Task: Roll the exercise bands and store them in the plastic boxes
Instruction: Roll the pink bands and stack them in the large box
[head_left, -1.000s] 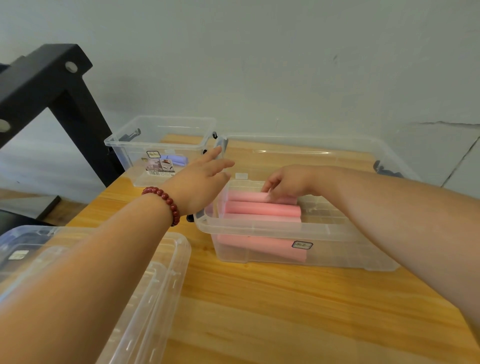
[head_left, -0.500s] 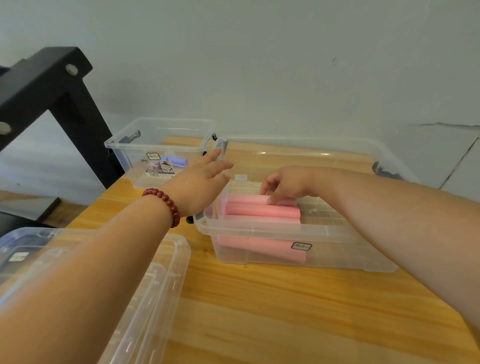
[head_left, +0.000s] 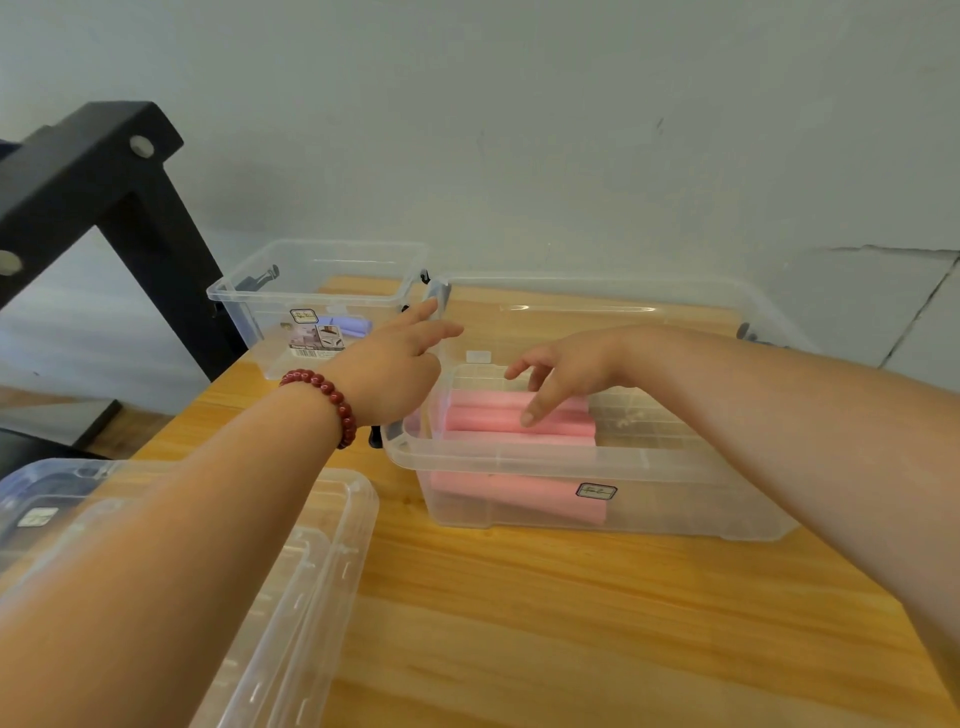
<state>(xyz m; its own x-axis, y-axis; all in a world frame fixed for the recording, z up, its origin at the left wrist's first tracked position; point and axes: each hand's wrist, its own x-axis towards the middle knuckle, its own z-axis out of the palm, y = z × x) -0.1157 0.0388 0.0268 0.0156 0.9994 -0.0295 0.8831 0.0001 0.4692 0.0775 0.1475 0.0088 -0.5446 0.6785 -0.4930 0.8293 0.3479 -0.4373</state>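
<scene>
Looks down onto a wooden table (head_left: 519, 623) set against a pale wall. Reaches forward with two bare arms. Stretches the left grip (head_left: 389, 369), a red bead bracelet (head_left: 332, 400) on its wrist, with fingers straight and holding nothing, toward the near left corner of a large clear plastic box (head_left: 623, 312); cannot tell whether the fingertips touch it. Hangs the right grip (head_left: 571, 371) open and empty, fingers loosely spread, over a smaller clear plastic box (head_left: 519, 457) in front, thumb tip pointing down at the pink rolled exercise bands (head_left: 550, 431), contact unclear. Finds those pink rolls lying side by side in that box's left half. Shows a third clear box (head_left: 249, 322) at the back left with a purple rolled band (head_left: 348, 326) inside, a clear plastic lid (head_left: 322, 519) at the near left under the left forearm, and a black metal frame (head_left: 130, 197) beyond the table's left edge.
</scene>
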